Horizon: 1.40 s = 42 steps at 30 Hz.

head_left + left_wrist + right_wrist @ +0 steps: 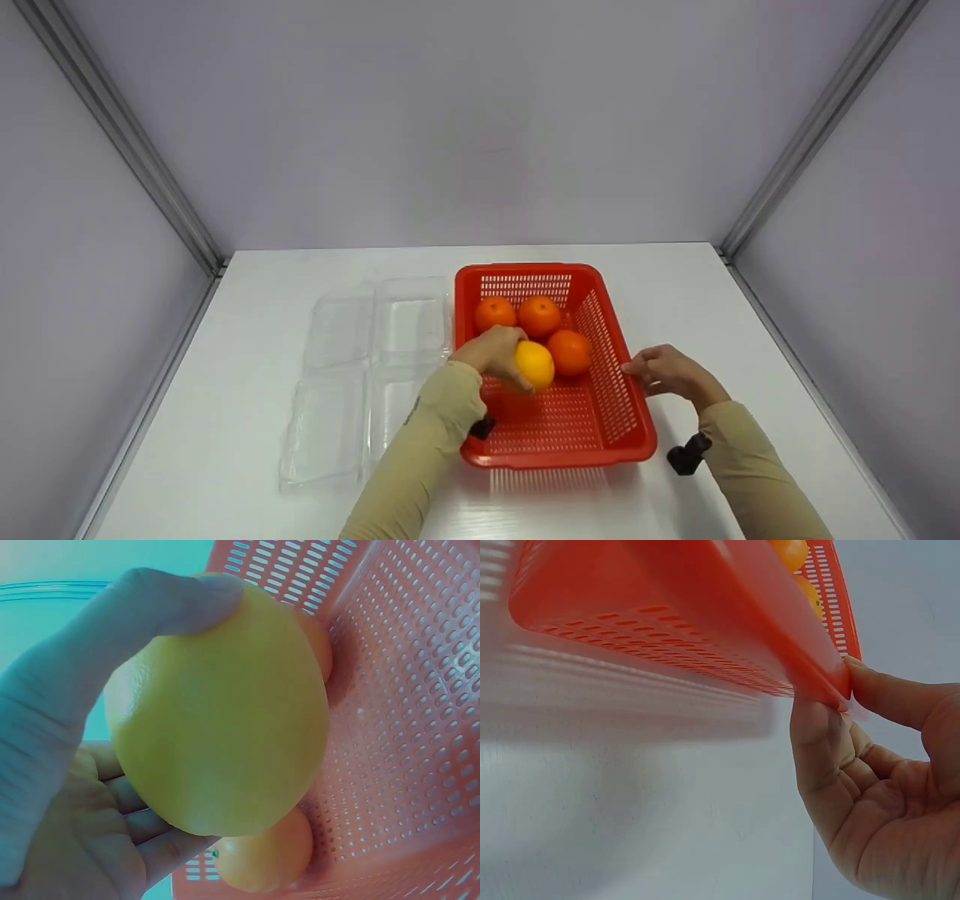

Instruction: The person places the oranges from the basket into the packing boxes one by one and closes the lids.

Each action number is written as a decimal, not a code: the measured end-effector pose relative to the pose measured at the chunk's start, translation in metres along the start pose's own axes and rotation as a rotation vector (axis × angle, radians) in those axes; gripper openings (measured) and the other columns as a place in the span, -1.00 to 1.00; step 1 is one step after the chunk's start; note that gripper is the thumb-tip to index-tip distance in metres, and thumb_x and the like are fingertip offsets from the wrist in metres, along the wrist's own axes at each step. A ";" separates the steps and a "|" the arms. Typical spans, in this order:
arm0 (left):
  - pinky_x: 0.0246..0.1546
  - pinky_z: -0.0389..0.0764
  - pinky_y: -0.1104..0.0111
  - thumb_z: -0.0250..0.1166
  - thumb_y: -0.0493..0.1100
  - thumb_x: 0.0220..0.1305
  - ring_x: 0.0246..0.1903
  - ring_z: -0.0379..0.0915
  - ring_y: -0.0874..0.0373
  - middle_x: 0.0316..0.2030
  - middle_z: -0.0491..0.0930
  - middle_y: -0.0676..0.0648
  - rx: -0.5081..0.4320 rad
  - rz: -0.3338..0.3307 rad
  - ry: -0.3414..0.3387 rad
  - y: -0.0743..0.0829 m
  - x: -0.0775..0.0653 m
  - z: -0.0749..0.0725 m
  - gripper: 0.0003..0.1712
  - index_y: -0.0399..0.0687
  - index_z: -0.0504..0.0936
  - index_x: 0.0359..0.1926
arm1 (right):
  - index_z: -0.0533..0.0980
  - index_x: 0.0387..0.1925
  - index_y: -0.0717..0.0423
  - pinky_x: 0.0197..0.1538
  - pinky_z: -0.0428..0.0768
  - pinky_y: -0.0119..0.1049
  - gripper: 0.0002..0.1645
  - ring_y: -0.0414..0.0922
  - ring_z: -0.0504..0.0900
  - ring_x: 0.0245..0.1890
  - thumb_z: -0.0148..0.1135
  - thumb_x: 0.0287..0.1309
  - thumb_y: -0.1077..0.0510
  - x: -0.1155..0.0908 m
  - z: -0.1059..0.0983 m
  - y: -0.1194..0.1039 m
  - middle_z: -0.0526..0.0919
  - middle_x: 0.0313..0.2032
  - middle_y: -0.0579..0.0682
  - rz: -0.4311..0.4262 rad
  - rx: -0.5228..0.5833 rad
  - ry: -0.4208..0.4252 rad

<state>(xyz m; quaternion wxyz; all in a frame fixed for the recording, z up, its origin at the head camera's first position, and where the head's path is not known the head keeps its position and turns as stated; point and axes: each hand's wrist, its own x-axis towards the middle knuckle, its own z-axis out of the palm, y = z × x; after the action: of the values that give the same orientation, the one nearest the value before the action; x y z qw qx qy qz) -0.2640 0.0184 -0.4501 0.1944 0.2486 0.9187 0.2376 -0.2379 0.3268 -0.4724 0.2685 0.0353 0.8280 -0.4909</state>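
My left hand point(491, 352) grips a smooth yellow fruit point(535, 366)! My right hand point(670, 373) pinches the slotted basket point(555, 459), its glossy outer wall point(600, 577) showing only from that wrist.

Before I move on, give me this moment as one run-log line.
left hand holds yellow fruit | right hand pinches red basket by its rim | three oranges inside basket | clear plastic packaging left of basket

From above, a hand could pass into the near right part of the red perforated basket point(555, 459). Three oranges point(571, 352) block the farther part, the left hand point(491, 351) with a yellow fruit point(535, 366) bars the middle, and the right hand point(671, 375) occupies the right rim.
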 end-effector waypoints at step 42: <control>0.10 0.59 0.23 0.58 0.04 -0.22 -0.03 0.55 0.00 0.03 0.62 -0.15 0.046 0.102 0.067 -0.001 -0.022 -0.013 -0.13 -0.20 0.48 0.15 | 0.53 -0.34 0.19 -0.23 0.66 -0.35 -0.80 -0.26 0.56 -0.45 0.15 0.24 0.11 0.001 0.001 0.004 0.57 -0.49 -0.16 -0.020 0.007 0.007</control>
<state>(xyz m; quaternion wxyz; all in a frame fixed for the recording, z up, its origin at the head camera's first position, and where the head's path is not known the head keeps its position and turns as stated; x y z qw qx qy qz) -0.2524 0.0011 -0.4349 0.1456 0.2913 0.9160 0.2343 -0.2371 0.3276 -0.4769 0.2605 0.0295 0.8275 -0.4965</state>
